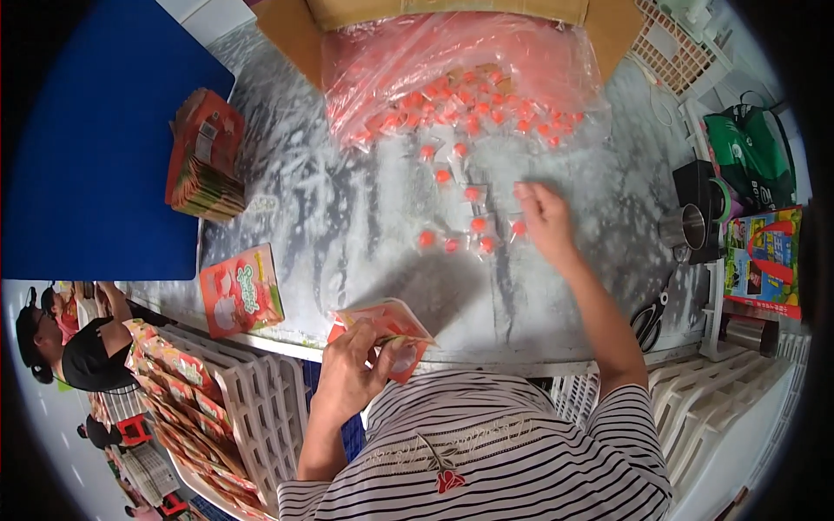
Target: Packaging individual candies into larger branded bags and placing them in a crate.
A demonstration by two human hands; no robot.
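Note:
My left hand (349, 366) grips a red printed pouch (405, 358) at the table's near edge; the pouch's mouth is spread apart. Over the middle of the table is my right hand (546, 220), its fingers curled together; whatever they may hold is hidden. A wrapped red candy (519, 227) lies right beside its wrist-side edge. Several more red candies in clear wrappers, one of them a candy (426, 237), are scattered to its left. Farther back, a loose heap of wrapped candies (469, 113) spills from a clear plastic liner (391, 52) in a cardboard box (291, 35).
A flat red pouch (241, 292) lies at the left, below a pouch stack (207, 156) beside a blue panel (95, 139). Filled crates (261, 408) stand lower left. Scissors (648, 323) and a metal cup (684, 227) are at the right. Another person (91, 360) works at far left.

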